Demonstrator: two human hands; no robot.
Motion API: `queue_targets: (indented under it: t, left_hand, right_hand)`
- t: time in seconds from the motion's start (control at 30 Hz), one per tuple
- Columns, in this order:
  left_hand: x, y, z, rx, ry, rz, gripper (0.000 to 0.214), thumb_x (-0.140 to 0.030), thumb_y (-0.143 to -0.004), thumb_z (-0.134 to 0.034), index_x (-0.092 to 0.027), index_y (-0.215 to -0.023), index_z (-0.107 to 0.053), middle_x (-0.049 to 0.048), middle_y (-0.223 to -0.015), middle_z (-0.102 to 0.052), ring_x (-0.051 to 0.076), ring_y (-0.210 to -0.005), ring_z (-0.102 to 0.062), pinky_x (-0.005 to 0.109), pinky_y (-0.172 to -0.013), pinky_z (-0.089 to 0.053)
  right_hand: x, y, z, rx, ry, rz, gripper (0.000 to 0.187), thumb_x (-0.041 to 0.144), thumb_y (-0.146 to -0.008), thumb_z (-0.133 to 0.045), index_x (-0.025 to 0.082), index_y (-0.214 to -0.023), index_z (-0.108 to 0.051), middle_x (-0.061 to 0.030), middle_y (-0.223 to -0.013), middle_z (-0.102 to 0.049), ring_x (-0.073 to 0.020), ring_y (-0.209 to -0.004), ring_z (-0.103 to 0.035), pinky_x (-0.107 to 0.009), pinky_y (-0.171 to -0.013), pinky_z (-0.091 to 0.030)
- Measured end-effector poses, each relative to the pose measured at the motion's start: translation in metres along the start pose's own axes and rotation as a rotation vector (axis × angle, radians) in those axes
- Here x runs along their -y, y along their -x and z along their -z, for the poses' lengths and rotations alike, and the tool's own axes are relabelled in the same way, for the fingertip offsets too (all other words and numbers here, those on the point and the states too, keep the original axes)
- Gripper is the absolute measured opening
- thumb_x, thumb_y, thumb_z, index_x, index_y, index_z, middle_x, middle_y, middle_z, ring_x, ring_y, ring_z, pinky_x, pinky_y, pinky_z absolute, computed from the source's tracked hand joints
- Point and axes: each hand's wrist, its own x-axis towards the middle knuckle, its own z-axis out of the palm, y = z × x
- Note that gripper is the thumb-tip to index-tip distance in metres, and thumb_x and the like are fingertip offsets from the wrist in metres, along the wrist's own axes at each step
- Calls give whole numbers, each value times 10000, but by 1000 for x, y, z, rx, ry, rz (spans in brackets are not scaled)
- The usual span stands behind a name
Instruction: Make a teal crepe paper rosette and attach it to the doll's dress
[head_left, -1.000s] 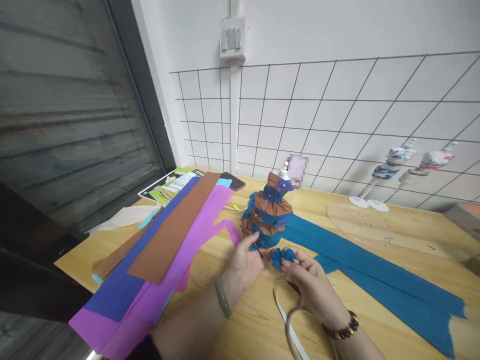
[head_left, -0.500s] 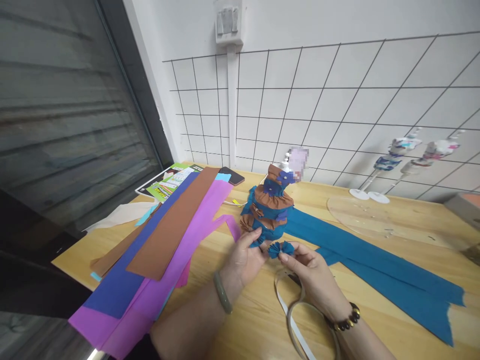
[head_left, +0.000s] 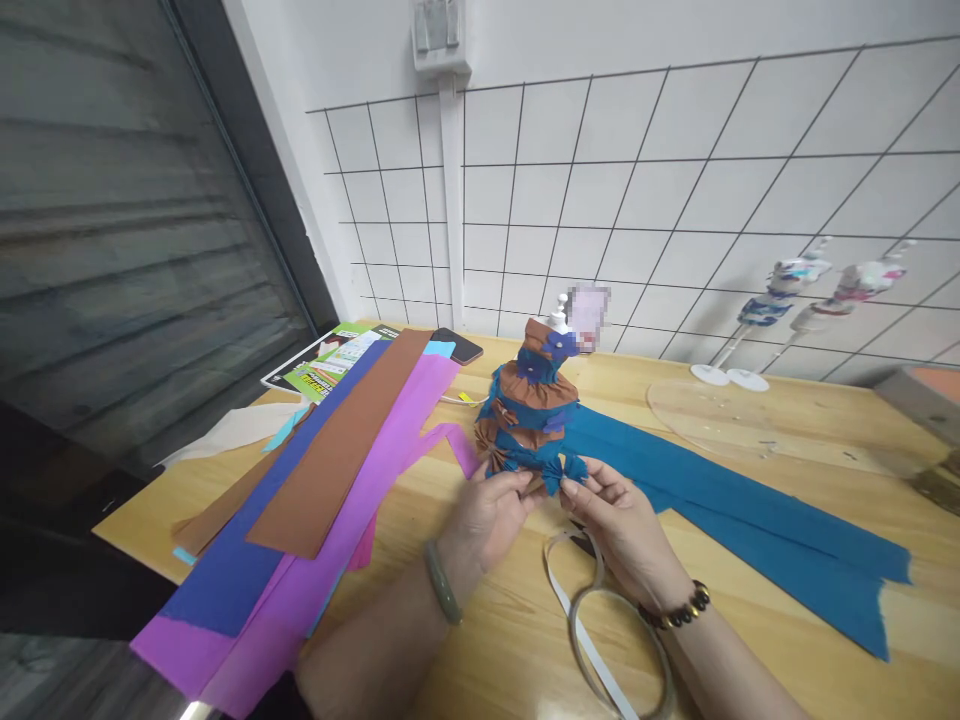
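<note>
A small dress form (head_left: 560, 312) stands upright in front of me, wearing a tiered crepe-paper dress (head_left: 534, 385) in teal, brown and dark blue. My left hand (head_left: 489, 515) is at the lower front of the dress, its thumb and fingers closed on the hem. Between the thumb and fingertips of my right hand (head_left: 626, 520) is a pleated teal paper bow (head_left: 564, 470), against the hem at the front right. Other small bows sit on the dress, among them a brown one (head_left: 504, 412). The far side of the hem is hidden.
Crepe-paper strips in purple (head_left: 390, 455), brown (head_left: 337, 450) and blue (head_left: 232, 590) lie at left, a teal strip (head_left: 750, 510) at right. Tape rolls (head_left: 574, 625) lie by my right wrist. Behind are a phone (head_left: 459, 346), a clear disc (head_left: 679, 425) and two decorated stands (head_left: 765, 305).
My right hand has raised the teal bow from just below the dress up against its hem. My left fingers have closed in at the hem. The view has shifted slightly.
</note>
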Motion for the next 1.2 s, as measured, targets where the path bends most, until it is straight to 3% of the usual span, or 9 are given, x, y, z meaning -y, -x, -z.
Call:
queue_targets:
  t: [0.3,0.47,0.63,0.87,1.2]
  left_hand:
    - [5,-2,-1,-11,-52,-23,445,1,-600,-597,-207,-992,-566,35,-1009,-635,210,-997,-562,390,-898,-393]
    - [6,-4,1,6,-61,-31,401,6,-633,-581,-192,-981,-587,39,-1010,-637,205,-1011,-557,368,-900,-397]
    - [5,-3,0,21,-61,0,361,-56,-676,-624,-182,-1014,-601,51,-1003,-644,209,-1011,-558,367,-901,-402]
    - [6,-3,0,14,-50,43,214,-112,-707,-647,-150,-918,-630,62,-961,-655,204,-979,-573,360,-896,-405]
    - [7,-3,3,40,-65,29,287,-123,-723,-628,-160,-1007,-616,71,-998,-649,201,-961,-577,360,-882,-406]
  right_hand:
    - [-2,-2,-5,26,-73,-8,308,239,-607,-777,233,-868,-614,37,-706,-655,-108,-612,-564,-242,-638,-441]
    - [-3,-4,-5,40,-98,-12,273,226,-623,-768,243,-825,-585,40,-724,-658,-99,-623,-572,-237,-655,-441]
    - [-4,-4,-4,58,-96,-8,290,221,-641,-758,242,-873,-586,33,-765,-666,-102,-670,-583,-239,-686,-440]
    - [-5,-3,-4,63,-87,-2,362,214,-643,-759,229,-955,-576,15,-810,-677,-112,-712,-593,-248,-714,-438]
    - [-6,-5,-6,55,-113,10,336,240,-614,-774,250,-878,-566,27,-788,-679,-126,-709,-606,-286,-743,-451]
